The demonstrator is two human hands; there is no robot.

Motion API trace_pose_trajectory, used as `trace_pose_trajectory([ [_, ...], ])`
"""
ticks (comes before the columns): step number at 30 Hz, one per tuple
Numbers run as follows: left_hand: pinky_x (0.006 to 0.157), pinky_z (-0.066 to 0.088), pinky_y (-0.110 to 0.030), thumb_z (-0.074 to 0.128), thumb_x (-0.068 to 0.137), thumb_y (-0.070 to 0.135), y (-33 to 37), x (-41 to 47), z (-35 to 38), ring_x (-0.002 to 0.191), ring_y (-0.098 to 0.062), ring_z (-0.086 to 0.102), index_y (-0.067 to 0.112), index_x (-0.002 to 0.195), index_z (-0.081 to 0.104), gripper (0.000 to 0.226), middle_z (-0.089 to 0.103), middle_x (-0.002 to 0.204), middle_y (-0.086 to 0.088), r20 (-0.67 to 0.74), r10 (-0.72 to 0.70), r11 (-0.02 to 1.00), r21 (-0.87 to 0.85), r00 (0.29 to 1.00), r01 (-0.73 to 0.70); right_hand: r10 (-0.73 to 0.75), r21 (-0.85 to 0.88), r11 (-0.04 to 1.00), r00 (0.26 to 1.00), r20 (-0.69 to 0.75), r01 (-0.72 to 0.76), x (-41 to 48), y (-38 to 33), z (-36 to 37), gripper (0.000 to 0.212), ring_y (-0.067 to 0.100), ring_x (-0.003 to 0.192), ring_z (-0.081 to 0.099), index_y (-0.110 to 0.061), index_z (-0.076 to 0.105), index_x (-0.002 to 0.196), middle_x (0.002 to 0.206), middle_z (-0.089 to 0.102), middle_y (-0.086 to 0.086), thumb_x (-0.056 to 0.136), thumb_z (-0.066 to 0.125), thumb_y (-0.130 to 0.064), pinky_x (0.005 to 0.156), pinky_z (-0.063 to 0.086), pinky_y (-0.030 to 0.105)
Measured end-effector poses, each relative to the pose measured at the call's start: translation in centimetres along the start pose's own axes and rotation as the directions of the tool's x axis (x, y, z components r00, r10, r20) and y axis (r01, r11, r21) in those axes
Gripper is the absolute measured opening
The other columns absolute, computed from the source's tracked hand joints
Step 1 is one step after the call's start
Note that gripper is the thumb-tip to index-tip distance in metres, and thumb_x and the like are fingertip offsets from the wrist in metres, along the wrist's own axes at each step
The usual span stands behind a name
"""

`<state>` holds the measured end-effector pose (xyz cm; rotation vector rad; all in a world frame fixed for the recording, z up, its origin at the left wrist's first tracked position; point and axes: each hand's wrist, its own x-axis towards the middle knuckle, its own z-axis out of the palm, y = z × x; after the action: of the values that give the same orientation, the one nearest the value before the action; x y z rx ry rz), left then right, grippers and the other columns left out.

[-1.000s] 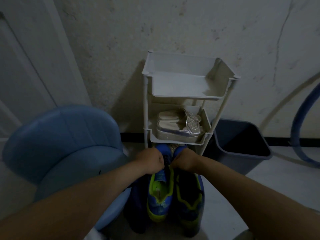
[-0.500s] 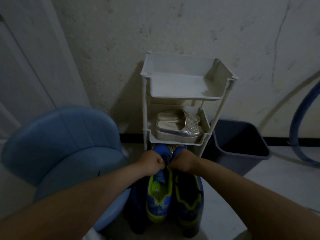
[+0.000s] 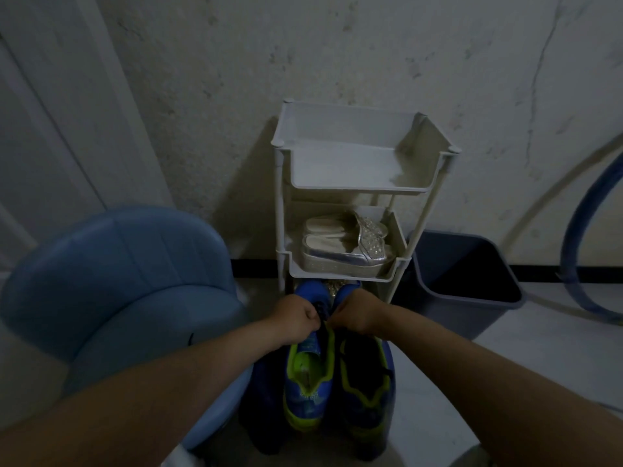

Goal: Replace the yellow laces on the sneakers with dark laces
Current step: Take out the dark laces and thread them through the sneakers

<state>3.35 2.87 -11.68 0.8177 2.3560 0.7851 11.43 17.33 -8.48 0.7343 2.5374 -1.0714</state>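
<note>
Around: a white rack (image 3: 354, 188) stands against the wall (image 3: 337, 55) at frame centre, with sandals (image 3: 344, 246) on its middle shelf. A blue chair (image 3: 118, 281) is at left, a dark bin (image 3: 438, 313) at right, a blue hose (image 3: 571, 251) at the far right and a door (image 3: 50, 112) at upper left.
In the way: both forearms (image 3: 168, 382) cross the lower frame. The left hand (image 3: 296, 315) and right hand (image 3: 359, 313) cover the forepart of the left sneaker (image 3: 308, 392).
Place: the left sneaker and right sneaker (image 3: 365, 396) sit side by side on the floor (image 3: 522, 365) at lower centre, between chair and bin.
Axis: both run up and down the frame, with toes up at the rack's foot and heels toward the bottom edge.
Fingers: both hands are curled tight, pinching the dark lace (image 3: 323, 311) between them, knuckles almost meeting.
Change: little since a second ago. The hands stay at the same spot and the sneakers lie as before.
</note>
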Motion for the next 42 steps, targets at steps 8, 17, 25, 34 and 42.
trace_pose_trajectory([
  [8, 0.073, 0.046, -0.023, 0.073, 0.083, 0.011, 0.1, -0.3, 0.1, 0.077, -0.008, 0.06, 0.0, 0.078, 0.072, 0.012, 0.072, 0.086, -0.006, -0.009, 0.077, 0.997, 0.023, 0.997, -0.077, -0.044, -0.096, 0.994, 0.999, -0.002, 0.043, 0.2, 0.1, -0.1, 0.02, 0.021, 0.071, 0.054, -0.008, 0.066, 0.075, 0.074, 0.059, 0.012, 0.084, 0.067, -0.026, 0.066, 0.046, 0.034],
  [17, 0.07, 0.045, -0.016, 0.079, 0.078, 0.014, 0.8, -0.4, -0.6, 0.08, -0.005, 0.061, 0.006, 0.09, 0.078, 0.015, 0.074, 0.092, -0.003, 0.037, 0.109, 0.99, 0.089, 0.993, -0.112, -0.133, -0.257, 0.957, 0.991, 0.019, 0.133, 0.0, 0.4, -0.2, 0.022, 0.016, 0.096, 0.066, -0.013, 0.077, 0.101, 0.102, 0.073, 0.006, 0.089, 0.066, -0.028, 0.082, 0.047, 0.023],
  [25, 0.073, 0.045, -0.017, 0.071, 0.086, 0.018, 2.3, -0.2, -4.3, 0.081, -0.002, 0.057, 0.02, 0.095, 0.072, 0.01, 0.06, 0.081, 0.018, 0.225, 0.032, 0.976, 0.202, 0.974, -0.078, -0.085, -0.184, 0.981, 0.989, -0.123, 0.062, -0.4, 0.3, -1.7, 0.024, 0.027, 0.1, 0.065, -0.008, 0.07, 0.102, 0.105, 0.07, 0.011, 0.096, 0.052, -0.021, 0.082, 0.05, 0.032],
  [34, 0.088, 0.049, -0.029, 0.06, 0.094, 0.03, 4.1, -0.4, -4.6, 0.099, -0.014, 0.061, 0.021, 0.113, 0.067, 0.022, 0.067, 0.109, 0.003, 0.276, 0.058, 0.963, 0.238, 0.959, -0.127, -0.062, 0.364, 0.925, 0.988, -0.141, 0.11, -1.0, 0.2, -2.9, 0.019, 0.018, 0.061, 0.061, -0.006, 0.063, 0.081, 0.073, 0.065, 0.008, 0.096, 0.054, -0.01, 0.054, 0.055, 0.028],
  [42, 0.047, 0.041, -0.013, 0.058, 0.097, 0.026, 6.7, 0.4, -4.3, 0.053, -0.009, 0.058, 0.016, 0.074, 0.066, 0.026, 0.06, 0.056, 0.009, 0.062, 0.091, 0.996, 0.005, 0.994, -0.092, -0.097, 0.638, 0.728, 0.959, -0.266, 0.251, -2.0, -1.0, -4.8, 0.014, 0.011, 0.045, 0.06, -0.01, 0.057, 0.094, 0.082, 0.068, 0.006, 0.102, 0.049, -0.018, 0.042, 0.042, 0.023],
])
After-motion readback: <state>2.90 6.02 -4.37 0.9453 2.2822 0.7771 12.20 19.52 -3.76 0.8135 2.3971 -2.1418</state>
